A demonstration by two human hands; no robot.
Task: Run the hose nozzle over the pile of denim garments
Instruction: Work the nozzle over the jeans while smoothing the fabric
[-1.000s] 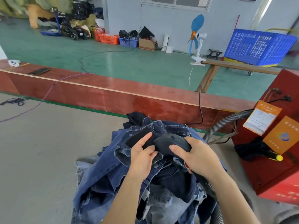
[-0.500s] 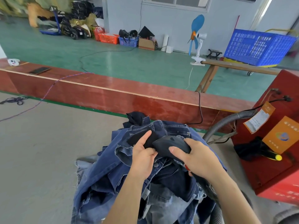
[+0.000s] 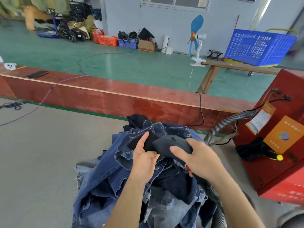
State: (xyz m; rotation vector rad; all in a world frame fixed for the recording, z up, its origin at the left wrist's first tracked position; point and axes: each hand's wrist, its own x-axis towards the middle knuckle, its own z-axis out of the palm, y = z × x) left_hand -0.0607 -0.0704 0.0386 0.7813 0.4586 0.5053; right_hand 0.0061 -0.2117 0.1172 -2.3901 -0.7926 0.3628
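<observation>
My left hand (image 3: 144, 159) pinches a dark fold at the top of the pile of denim garments (image 3: 131, 181), thumb stretched up along the cloth. My right hand (image 3: 199, 159) is curled around a dark grey wad of fabric beside it, the same hand closing on the hose nozzle (image 3: 188, 168), of which only a red bit shows under my palm. The pile sits on the grey worktop (image 3: 41, 162), toward its far edge, just before the red wooden rail (image 3: 115, 99). The grey ribbed hose (image 3: 227, 122) arcs from behind the pile to the red machine (image 3: 279, 170) at the right edge. Far off on the green floor, a blue crate (image 3: 256, 47) rides a trolley; an orange basket (image 3: 107, 40) and a small blue basket (image 3: 128, 43) sit by the wall, contents too small to tell.
</observation>
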